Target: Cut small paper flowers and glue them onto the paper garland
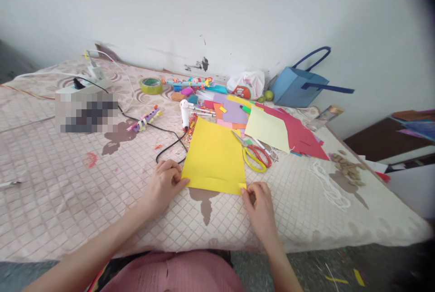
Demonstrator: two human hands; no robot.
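Note:
A yellow sheet of paper [214, 153] lies flat on the patterned tablecloth [68, 183], with a narrow strip folded up along its near edge. My left hand [165, 181] pinches the sheet's near left corner, fingers curled. My right hand [260, 201] pinches the near right corner the same way. Both hands rest on the cloth at the paper's front edge.
Yellow and red scissors [254, 153] lie just right of the sheet. Behind are a pale yellow sheet [268, 128], red paper [299, 135], a white glue gun [184, 111] with a black cord, a tape roll [151, 85], a power strip [83, 88] and a blue bag [295, 85].

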